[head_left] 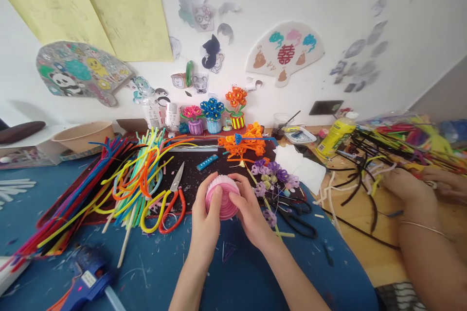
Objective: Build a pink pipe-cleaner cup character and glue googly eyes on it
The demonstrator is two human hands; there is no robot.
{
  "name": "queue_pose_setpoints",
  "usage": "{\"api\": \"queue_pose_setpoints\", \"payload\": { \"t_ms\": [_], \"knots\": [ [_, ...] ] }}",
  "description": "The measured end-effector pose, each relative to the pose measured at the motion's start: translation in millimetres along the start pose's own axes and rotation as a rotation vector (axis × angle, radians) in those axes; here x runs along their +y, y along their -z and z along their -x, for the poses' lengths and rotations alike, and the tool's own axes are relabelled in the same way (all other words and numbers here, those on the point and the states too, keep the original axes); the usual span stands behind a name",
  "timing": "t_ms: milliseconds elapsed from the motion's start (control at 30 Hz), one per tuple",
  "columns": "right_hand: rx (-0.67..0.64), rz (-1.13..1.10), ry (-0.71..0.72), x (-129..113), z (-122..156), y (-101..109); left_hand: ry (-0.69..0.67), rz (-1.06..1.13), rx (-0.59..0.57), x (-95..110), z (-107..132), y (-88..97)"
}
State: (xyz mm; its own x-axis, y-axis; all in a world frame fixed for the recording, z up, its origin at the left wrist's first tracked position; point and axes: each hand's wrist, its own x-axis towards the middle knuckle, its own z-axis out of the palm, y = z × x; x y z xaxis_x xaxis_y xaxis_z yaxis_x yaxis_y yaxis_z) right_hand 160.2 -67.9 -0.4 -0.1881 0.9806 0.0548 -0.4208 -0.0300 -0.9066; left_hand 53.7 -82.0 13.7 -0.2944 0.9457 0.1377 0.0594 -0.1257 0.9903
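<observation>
Between my two hands I hold a round pink coil (pixel 226 199) that looks wound from pipe cleaners, with a paler ruffled far edge. My left hand (pixel 205 204) is closed around its left side, thumb lying on the ringed face. On the other side my right hand (pixel 248 204) grips it, thumb pressing near the rim. Just left of the hands lie scissors (pixel 174 204) with red and yellow handles. Purple pipe-cleaner flowers (pixel 272 175) lie to the right, beside black-handled scissors (pixel 299 214).
Bundles of coloured pipe cleaners (pixel 142 175) spread at left. A blue glue gun (pixel 87 277) lies at front left. Small flower pots (pixel 213 124) stand at the wall, orange flowers (pixel 244 143) before them. A yellow bottle (pixel 337 133) and another person's arm (pixel 419 214) are at right.
</observation>
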Motion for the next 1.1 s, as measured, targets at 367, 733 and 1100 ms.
{"api": "queue_pose_setpoints", "payload": {
  "t_ms": [367, 733, 1100],
  "knots": [
    [0.04, -0.038, -0.061, -1.6, 0.1, -0.1, -0.061, -0.044, -0.088, 0.5, -0.8, 4.4],
    [0.033, 0.013, -0.056, 0.0, 1.7, 1.2, -0.145, -0.076, -0.087, -5.7, 0.9, 6.6],
    [0.114, 0.095, 0.064, 3.5, -0.4, 4.1, -0.19, -0.078, -0.202, 0.1, 4.9, 9.8]
  ]
}}
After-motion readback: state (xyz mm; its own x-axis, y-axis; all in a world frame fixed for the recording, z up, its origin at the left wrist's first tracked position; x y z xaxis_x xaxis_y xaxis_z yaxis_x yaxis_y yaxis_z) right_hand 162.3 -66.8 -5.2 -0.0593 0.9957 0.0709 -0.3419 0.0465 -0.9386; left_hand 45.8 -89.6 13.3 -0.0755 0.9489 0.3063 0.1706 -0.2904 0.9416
